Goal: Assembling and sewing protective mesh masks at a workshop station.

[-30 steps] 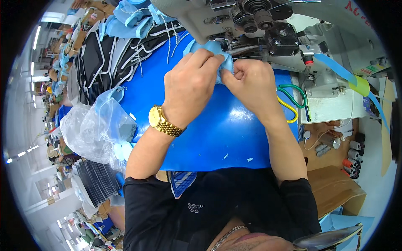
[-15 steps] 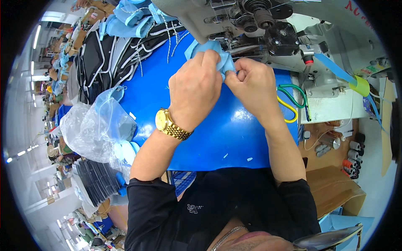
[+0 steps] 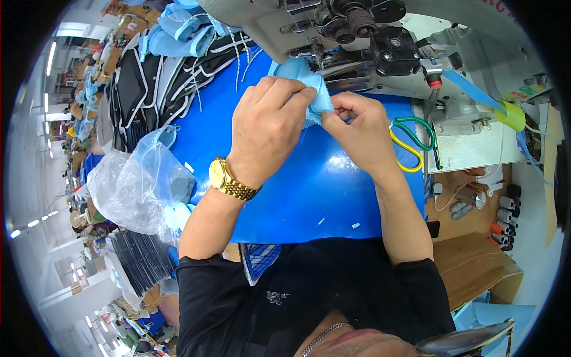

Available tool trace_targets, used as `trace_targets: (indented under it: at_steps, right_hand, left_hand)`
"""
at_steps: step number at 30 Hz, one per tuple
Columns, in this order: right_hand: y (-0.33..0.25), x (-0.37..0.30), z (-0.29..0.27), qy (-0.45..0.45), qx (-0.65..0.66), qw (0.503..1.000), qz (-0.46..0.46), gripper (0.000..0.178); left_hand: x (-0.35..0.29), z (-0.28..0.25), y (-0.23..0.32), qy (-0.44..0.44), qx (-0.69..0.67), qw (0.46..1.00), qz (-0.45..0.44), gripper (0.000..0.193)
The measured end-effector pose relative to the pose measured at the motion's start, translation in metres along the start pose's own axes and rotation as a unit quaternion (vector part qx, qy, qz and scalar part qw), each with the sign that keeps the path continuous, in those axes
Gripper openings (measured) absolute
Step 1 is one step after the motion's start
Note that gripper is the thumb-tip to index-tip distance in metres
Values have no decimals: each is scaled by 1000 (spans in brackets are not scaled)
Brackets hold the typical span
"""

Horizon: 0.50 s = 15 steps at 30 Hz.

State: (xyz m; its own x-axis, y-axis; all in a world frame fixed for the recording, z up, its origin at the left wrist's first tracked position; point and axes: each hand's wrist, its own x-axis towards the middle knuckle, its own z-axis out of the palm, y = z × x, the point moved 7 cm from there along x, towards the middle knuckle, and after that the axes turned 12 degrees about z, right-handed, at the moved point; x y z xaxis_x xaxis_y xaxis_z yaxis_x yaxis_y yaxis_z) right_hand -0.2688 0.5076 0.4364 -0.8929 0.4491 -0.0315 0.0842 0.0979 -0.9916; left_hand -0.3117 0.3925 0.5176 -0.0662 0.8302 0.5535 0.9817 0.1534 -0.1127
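Observation:
A light blue fabric piece (image 3: pixel 319 92) with a serrated-looking edge lies at the near side of the sewing machine (image 3: pixel 351 68), its far end reaching under the machine's working parts. My left hand (image 3: pixel 267 122) bends over its left side, fingertips closed on the cloth. On the right, my right hand (image 3: pixel 361 128) pinches the fabric's near right edge between thumb and fingers. My palms hide part of the cloth. The two hands are a short gap apart over the blue work surface (image 3: pixel 309 190).
Green-and-yellow-handled scissors (image 3: pixel 419 143) lie right of my right hand. At the left are black pieces with white edging (image 3: pixel 137 89), light blue fabric pieces (image 3: pixel 178 38) with cords, and a clear plastic bag (image 3: pixel 128 190). Thread spools (image 3: pixel 505 220) stand at the lower right.
My left hand has shifted slightly left and its fingers have straightened a little. My right fingers have moved slightly along the edge. More of the fabric's right edge now shows between my hands.

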Motion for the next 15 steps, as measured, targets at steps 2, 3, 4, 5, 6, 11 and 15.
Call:
trace_targets:
  at_steps: [2,3,4,5,6,11,15]
  right_hand:
    - [4,0,1,-8,25,1000,7,13]
    - [1,0,1,-10,25,1000,7,13]
    - [-1,1,1,-22,46,998,32,12]
    - [-2,3,0,-32,66,996,55,11]
    - [-3,5,-1,-19,32,999,37,11]
    - [-1,6,-3,2,7,1000,18,13]
    - [-5,8,-6,2,-35,999,23,15]
  left_hand:
    - [1,-2,1,0,-11,1000,-14,25]
    - [4,-3,1,-8,-13,999,-34,24]
    - [5,-3,0,-16,-14,998,-54,23]
    - [6,-2,0,-15,-13,998,-54,23]
    - [5,0,-1,-9,-13,998,-62,23]
    - [5,-2,-6,52,-9,991,-126,27]
    - [-2,1,-7,26,-14,989,-146,23]
